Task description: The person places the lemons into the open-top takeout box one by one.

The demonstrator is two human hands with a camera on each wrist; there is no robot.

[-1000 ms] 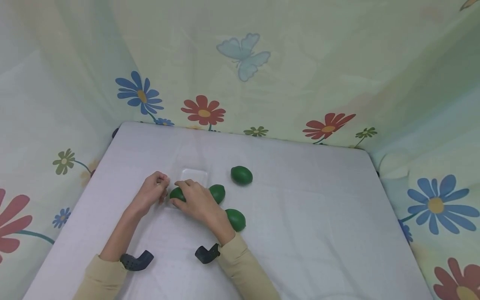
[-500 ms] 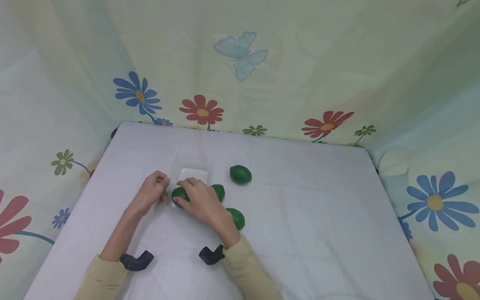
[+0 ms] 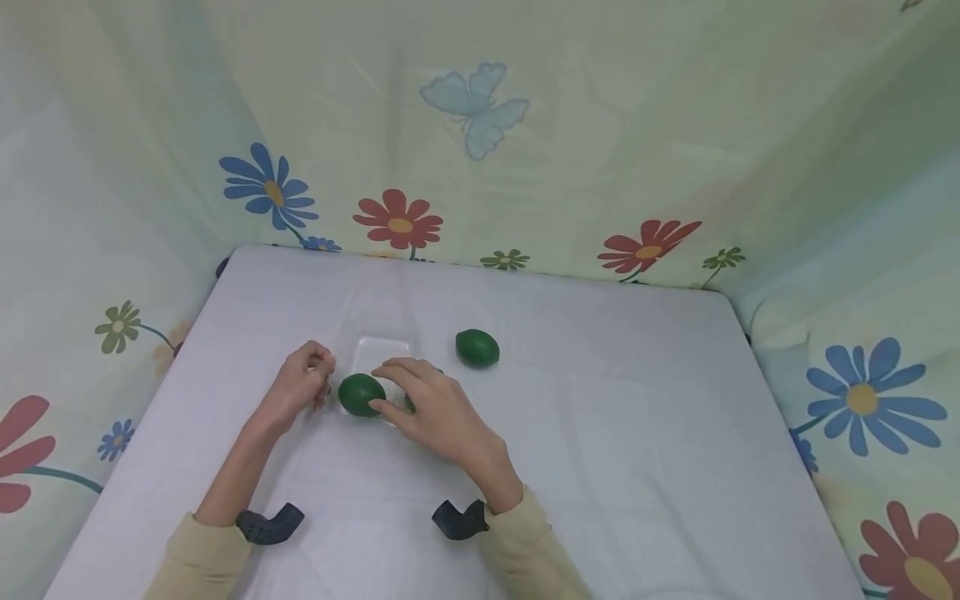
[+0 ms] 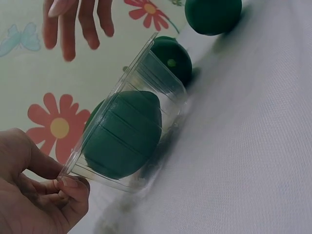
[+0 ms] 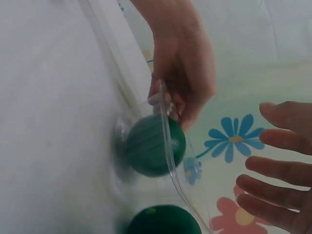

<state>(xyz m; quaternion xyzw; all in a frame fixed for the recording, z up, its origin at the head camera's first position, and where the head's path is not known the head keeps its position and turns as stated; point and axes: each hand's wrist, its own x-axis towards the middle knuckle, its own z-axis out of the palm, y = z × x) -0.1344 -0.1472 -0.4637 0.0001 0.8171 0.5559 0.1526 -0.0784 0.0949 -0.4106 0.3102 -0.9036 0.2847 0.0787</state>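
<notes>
Evidently, the left hand (image 3: 302, 382) pinches the rim of a clear plastic tray (image 3: 383, 350) between its thumb and curled fingers, seen best in the left wrist view. The right hand (image 3: 442, 408) is released: its fingers spread loosely, hold nothing and, in the right wrist view, stand apart from the fruit and outside the rim.

Between the hands, one dark green lime (image 3: 362, 395) sits inside the tray, toward the side nearest the person. The tray lies on the left half of the desk (image 3: 615, 400), closer to the far left corner than to the far right one.

Just outside the tray's right wall is a second lime (image 4: 171, 63), mostly covered by the right hand in the head view. Farther out, a third lime (image 3: 477, 348) lies about midway between the left and right edges, toward the far edge. The left wrist view shows another lime (image 4: 213, 15) near its top; whether it is a separate one is not certain. Beyond the far edge hangs a flower-print curtain (image 3: 585, 125).

By the look of it, the step in hand is a letting-go, with one lime loaded and the tray steadied. The next move probably calls for the right hand to close on the neighbouring lime and lift it over the rim, while the left hand braces the light tray against sliding.
</notes>
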